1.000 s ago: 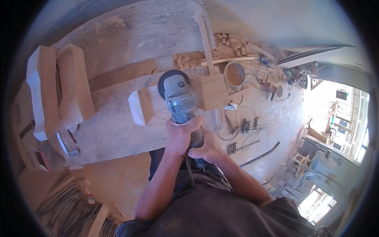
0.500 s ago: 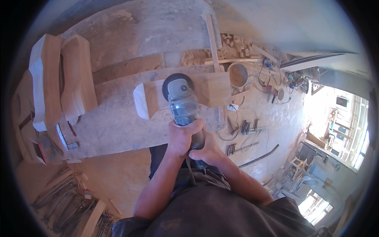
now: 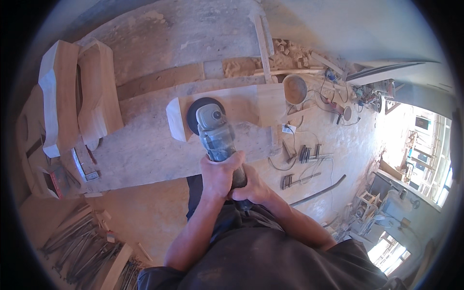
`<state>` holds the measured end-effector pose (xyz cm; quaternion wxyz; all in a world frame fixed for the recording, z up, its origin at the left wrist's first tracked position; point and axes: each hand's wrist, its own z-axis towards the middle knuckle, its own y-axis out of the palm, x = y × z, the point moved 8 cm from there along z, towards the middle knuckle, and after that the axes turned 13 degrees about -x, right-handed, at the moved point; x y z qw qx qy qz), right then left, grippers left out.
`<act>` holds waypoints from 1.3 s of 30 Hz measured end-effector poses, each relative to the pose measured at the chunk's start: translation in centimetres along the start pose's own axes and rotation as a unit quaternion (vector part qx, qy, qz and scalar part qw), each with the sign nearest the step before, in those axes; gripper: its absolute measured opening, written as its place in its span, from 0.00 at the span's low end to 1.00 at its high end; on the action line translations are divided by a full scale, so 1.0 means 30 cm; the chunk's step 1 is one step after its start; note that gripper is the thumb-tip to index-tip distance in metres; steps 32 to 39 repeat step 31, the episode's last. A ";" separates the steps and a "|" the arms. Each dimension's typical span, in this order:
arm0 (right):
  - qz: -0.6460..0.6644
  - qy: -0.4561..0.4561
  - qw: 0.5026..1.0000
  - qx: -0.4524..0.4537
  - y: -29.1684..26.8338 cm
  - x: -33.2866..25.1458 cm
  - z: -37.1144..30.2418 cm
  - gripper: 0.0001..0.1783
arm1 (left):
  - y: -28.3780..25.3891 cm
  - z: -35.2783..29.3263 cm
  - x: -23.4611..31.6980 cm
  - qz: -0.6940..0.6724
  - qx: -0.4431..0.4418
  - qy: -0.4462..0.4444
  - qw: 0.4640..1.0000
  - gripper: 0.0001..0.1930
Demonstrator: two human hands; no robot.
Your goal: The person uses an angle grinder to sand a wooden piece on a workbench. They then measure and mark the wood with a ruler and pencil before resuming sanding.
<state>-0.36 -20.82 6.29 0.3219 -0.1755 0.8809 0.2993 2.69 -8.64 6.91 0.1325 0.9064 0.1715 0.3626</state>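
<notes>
Both my hands grip a dusty grey angle grinder (image 3: 217, 140) with a dark round disc (image 3: 195, 116) at its far end. My left hand (image 3: 217, 178) is wrapped round the body just behind the gear head. Farther back, my right hand (image 3: 252, 186) holds the rear handle. The disc lies over the left part of a pale shaped wooden block (image 3: 241, 104), which rests along the workbench (image 3: 140, 154). Where disc and wood touch is hidden beneath the tool.
Two large curved wooden pieces (image 3: 60, 96) stand at the bench's left end, near a metal square (image 3: 86, 166). A round container (image 3: 295, 89) sits beyond the block's right end. Several clamps (image 3: 309, 153) and cables lie on the floor to the right. Metal bars (image 3: 77, 246) are piled lower left.
The grinder has shifted left along the block, its disc now nearer the block's left end. Both hands moved with it and keep their grip. The whole view has shifted slightly.
</notes>
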 end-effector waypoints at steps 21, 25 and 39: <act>-0.051 -0.004 0.996 0.068 -0.020 0.051 -0.094 0.43 | 0.043 -0.019 -0.150 -0.083 -0.031 -0.009 0.996 0.08; -0.085 0.039 0.988 0.121 -0.048 0.049 -0.171 0.42 | 0.117 -0.018 -0.187 -0.072 -0.082 -0.027 0.994 0.08; -0.058 0.077 0.993 0.072 -0.012 0.005 -0.155 0.43 | 0.088 -0.025 -0.144 -0.041 -0.063 -0.019 0.997 0.12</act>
